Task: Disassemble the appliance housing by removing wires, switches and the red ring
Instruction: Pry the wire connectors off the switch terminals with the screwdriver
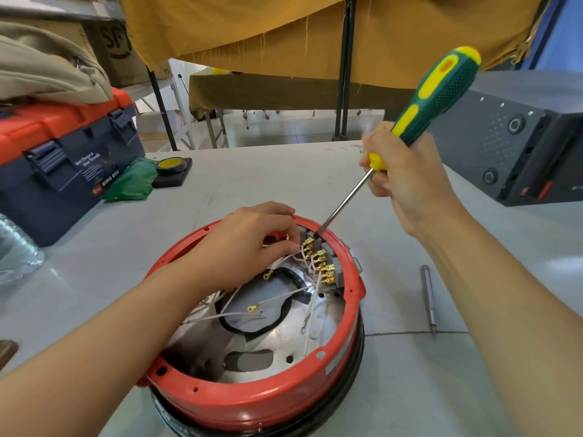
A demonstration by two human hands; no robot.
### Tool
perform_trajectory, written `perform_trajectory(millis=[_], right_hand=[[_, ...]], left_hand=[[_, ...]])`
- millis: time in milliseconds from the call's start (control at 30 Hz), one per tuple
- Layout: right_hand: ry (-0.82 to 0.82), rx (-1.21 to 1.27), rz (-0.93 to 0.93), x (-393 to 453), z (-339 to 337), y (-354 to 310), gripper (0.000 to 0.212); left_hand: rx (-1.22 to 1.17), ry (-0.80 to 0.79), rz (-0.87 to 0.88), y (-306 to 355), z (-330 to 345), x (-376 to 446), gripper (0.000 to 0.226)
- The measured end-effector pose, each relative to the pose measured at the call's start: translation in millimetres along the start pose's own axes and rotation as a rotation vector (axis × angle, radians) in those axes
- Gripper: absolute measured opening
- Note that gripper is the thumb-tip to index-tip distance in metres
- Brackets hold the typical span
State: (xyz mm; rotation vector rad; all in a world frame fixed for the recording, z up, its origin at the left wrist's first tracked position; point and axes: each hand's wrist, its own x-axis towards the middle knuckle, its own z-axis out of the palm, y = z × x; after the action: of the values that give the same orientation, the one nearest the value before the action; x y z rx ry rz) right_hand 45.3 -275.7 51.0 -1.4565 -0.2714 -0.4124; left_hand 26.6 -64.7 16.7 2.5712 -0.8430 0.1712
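Hands at work: left hand (252, 244) apparently pinches a thin, pliable wire beside brass terminals (321, 263); right hand (407, 175) grips the screwdriver (438, 93), prying inside the rigid red ring (252, 402).

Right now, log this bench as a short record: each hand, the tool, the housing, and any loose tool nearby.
left hand: fingers pinch at the white wires beside the switch block
right hand: grips the screwdriver by its green and yellow handle
screwdriver tip: down at the top of the switch block, inside the rim
housing: red ring still on, wires still attached to the gold terminals
loose tool: metal bit on the table, right of the housing
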Motion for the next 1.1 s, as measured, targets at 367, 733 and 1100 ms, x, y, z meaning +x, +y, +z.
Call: perform_trajectory(millis=[367, 733, 1100], right_hand=[[-0.05, -0.047, 0.05, 2, 2, -1, 0.027], [-0.122, -0.176, 0.098, 19, 14, -4, 0.02], [-0.019, 0.057, 0.246, 20, -2, 20, 0.029]], left_hand=[[0.005, -0.001, 0.01, 1, 1, 0, 0.009], [0.008, -0.004, 0.004, 1, 1, 0, 0.01], [-0.014, -0.005, -0.008, 1, 2, 0, 0.008]])
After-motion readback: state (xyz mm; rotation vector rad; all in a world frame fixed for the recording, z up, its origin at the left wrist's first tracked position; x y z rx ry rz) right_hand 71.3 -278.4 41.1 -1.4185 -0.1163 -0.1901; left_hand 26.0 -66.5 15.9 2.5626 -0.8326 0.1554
